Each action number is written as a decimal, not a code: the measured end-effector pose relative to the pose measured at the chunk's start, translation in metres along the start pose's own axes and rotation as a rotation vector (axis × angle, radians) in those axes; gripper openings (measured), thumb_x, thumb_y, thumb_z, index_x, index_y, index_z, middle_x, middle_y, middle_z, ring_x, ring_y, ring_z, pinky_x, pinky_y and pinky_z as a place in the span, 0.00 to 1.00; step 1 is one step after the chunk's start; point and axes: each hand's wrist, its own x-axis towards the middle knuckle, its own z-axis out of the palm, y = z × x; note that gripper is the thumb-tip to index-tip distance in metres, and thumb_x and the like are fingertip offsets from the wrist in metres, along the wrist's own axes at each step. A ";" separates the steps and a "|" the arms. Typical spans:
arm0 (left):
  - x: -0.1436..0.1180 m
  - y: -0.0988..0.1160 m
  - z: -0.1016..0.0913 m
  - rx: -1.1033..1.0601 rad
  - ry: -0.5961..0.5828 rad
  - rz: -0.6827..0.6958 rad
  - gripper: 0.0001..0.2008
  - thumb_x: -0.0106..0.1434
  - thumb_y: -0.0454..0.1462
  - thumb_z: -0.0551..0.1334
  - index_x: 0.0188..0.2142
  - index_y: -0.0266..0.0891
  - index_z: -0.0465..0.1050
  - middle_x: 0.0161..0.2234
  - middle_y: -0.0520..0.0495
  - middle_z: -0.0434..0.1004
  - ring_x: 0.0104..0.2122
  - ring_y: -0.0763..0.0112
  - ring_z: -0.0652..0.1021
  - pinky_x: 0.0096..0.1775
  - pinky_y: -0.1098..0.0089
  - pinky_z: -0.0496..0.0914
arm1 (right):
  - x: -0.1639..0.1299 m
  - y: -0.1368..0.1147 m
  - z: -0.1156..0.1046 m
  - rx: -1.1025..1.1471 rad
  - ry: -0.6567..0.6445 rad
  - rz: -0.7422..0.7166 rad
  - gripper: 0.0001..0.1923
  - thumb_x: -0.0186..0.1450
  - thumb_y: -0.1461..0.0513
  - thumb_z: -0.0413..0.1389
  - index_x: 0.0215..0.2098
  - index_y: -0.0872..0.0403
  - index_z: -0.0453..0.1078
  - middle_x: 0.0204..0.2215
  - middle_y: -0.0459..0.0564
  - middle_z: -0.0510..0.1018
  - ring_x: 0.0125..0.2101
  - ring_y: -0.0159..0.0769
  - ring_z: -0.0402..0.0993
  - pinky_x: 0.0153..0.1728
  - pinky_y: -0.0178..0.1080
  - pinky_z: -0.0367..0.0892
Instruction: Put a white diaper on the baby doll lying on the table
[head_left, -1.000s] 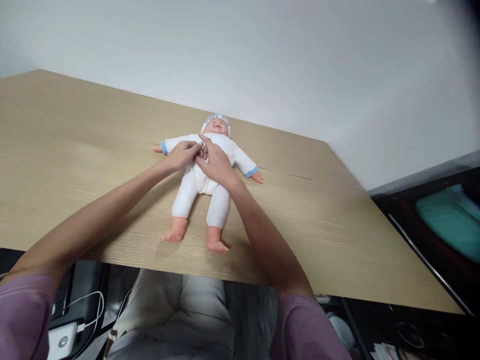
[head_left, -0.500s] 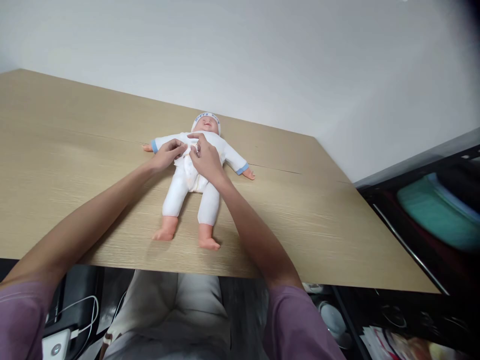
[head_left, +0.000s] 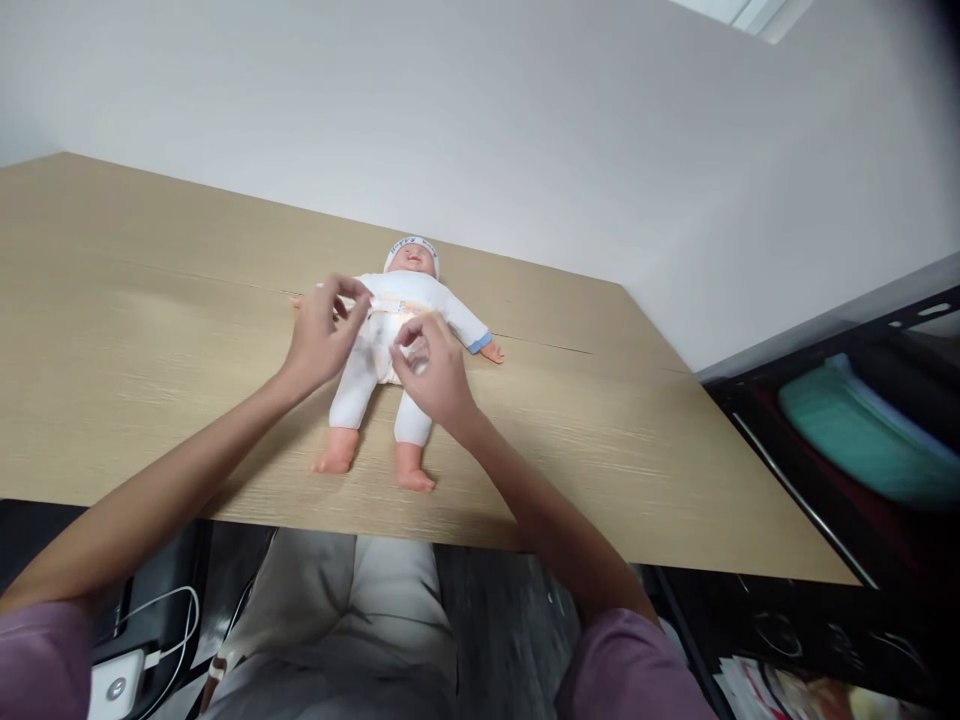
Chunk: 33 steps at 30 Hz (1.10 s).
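A baby doll (head_left: 412, 287) in a white outfit with blue cuffs lies on its back, its head pointing away from me. Around its hips is a white diaper (head_left: 386, 325) with a patterned waistband, partly covered by my hands. My left hand (head_left: 319, 335) hovers over the doll's side and hides most of one arm. Its fingers are curled and slightly blurred, with a gap inside the curl and nothing visible in them. Above the diaper and one thigh is my right hand (head_left: 439, 370), thumb and fingers bent but apart, holding nothing that I can see.
The doll lies on a wide wooden table (head_left: 637, 450), with a pale wall behind it. On the right, a dark shelf holds a green item (head_left: 862, 430). Below the near edge are a white device (head_left: 116, 685) with a cable and some papers (head_left: 757, 690).
Both hands have lifted off the doll's waist and come nearer to me, the right one also moving slightly right. The diaper's waistband now shows. The camera view has tilted slightly.
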 end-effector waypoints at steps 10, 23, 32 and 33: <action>-0.051 -0.018 -0.002 0.258 -0.416 0.028 0.19 0.74 0.55 0.67 0.38 0.45 0.71 0.36 0.46 0.82 0.37 0.55 0.77 0.44 0.58 0.67 | -0.061 0.025 -0.021 -0.197 -0.206 0.079 0.01 0.76 0.61 0.61 0.45 0.49 0.74 0.40 0.51 0.84 0.41 0.45 0.83 0.47 0.47 0.76; -0.045 -0.025 0.005 0.245 -0.421 0.055 0.16 0.74 0.51 0.66 0.34 0.45 0.71 0.35 0.45 0.78 0.39 0.55 0.76 0.45 0.57 0.69 | -0.057 0.022 0.007 -0.373 -0.175 0.086 0.06 0.78 0.59 0.62 0.50 0.51 0.78 0.52 0.59 0.80 0.53 0.55 0.78 0.54 0.52 0.75; -0.050 -0.020 0.004 0.165 -0.425 0.084 0.11 0.76 0.47 0.62 0.40 0.45 0.71 0.47 0.42 0.79 0.49 0.51 0.78 0.55 0.53 0.71 | -0.060 0.020 0.008 -0.285 -0.169 0.062 0.21 0.75 0.46 0.67 0.55 0.49 0.73 0.55 0.59 0.83 0.57 0.59 0.78 0.60 0.56 0.73; -0.050 -0.021 0.004 0.183 -0.431 0.069 0.12 0.76 0.48 0.62 0.39 0.45 0.70 0.42 0.44 0.78 0.45 0.52 0.76 0.52 0.54 0.71 | -0.060 0.021 0.008 -0.283 -0.168 0.074 0.20 0.75 0.47 0.67 0.54 0.50 0.72 0.54 0.59 0.83 0.57 0.59 0.78 0.59 0.56 0.73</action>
